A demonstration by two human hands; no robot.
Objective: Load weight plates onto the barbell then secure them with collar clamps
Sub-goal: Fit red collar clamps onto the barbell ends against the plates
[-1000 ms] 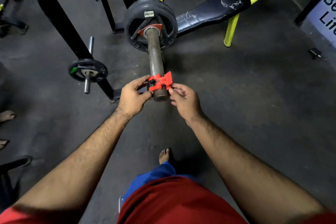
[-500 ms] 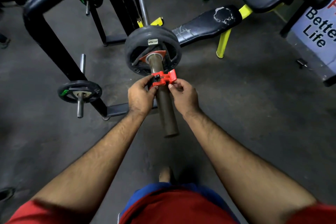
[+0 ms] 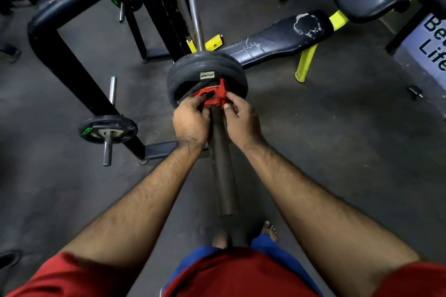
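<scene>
both hands (image 3: 214,120) grip red collar clamp (image 3: 215,96)

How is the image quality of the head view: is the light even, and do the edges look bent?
Head view: dim, uneven light, with a brighter floor patch right of the black weight plates; corners fall dark. Wide-angle bending curves the black rack frame and stretches the forearms. The red collar clamp, left hand and right hand look reasonably sharp; the barbell sleeve shows no glare.
</scene>
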